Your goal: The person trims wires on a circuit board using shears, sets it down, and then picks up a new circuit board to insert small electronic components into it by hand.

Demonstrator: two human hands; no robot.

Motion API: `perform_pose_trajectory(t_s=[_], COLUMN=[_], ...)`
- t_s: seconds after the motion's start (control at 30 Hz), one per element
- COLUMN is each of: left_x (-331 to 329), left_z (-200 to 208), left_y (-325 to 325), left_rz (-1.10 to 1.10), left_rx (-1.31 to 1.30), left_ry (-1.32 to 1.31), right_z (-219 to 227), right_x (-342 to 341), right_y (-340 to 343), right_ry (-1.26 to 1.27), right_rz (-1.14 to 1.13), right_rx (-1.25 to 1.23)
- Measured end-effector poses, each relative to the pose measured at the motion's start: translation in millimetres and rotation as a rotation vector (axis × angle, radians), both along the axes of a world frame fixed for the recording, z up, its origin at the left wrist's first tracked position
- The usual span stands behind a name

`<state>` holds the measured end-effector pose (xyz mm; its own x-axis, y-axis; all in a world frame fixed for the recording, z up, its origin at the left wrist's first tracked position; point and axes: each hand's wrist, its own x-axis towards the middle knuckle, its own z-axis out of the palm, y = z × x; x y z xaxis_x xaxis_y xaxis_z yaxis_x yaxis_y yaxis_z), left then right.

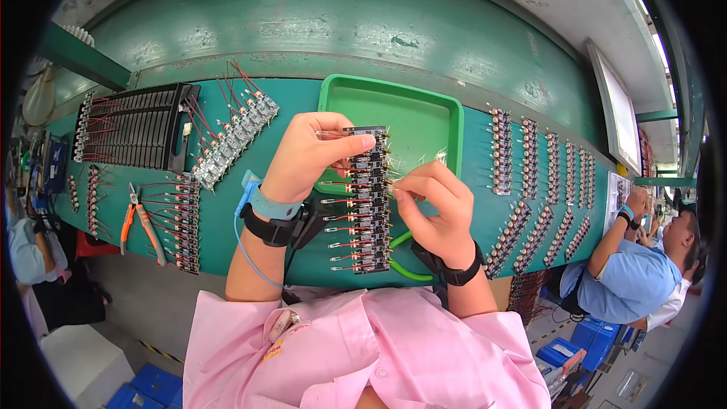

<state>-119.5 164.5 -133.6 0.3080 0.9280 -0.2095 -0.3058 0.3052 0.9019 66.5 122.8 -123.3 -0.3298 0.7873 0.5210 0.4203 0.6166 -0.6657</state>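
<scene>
Black and probably stiff, the board strip (pixel 369 216) is over the counter (pixel 216 231) before me. My left hand (pixel 314 150) clamps its far end; my right hand (pixel 438 208) pinches beside its edge, on what I can't tell. Likely light, its red leads (pixel 341 245) fragile: best gripped by the ends.

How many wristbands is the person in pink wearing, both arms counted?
3: a blue wristband nearest the left hand, a black strap just behind it, and a second black strap behind the right hand. None seems hidden.

The left hand (pixel 307 153) apparently half-hides the board strip's (pixel 369 216) top.
</scene>
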Motion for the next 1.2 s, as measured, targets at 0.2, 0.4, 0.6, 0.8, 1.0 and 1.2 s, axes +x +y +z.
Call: perform_pose_trajectory(t_s=[0.2, 0.4, 0.6, 0.8, 1.0, 1.2], left_x=[0.4, 3.9, 4.8, 5.7, 5.5, 6.0], left_z=[0.2, -4.0, -4.4, -4.8, -4.7, -6.1], left_y=[0.0, 1.1, 2.8, 4.8, 5.5, 5.4], left_rz=[-0.023, -0.03, -0.028, 0.001, -0.004, 0.003], left_rx=[-0.012, 0.001, -0.009, 0.001, -0.005, 0.007], left_ry=[0.017, 0.003, 0.009, 0.014, 0.033, 0.032], right_z=[-1.4, -3.6, -9.1, -30.6, -30.8, -25.9], right_x=[1.0, 3.2, 8.9, 26.1, 26.4, 27.0], right_y=[1.7, 9.1, 13.9, 19.7, 25.6, 22.9], right_ry=[0.016, 0.0, -0.04, -0.487, -0.483, -0.413], right_rz=[-0.02, 0.012, -0.044, -0.147, -0.114, -0.118], right_rx=[-0.077, -0.081, -0.116, -0.339, -0.398, -0.344])
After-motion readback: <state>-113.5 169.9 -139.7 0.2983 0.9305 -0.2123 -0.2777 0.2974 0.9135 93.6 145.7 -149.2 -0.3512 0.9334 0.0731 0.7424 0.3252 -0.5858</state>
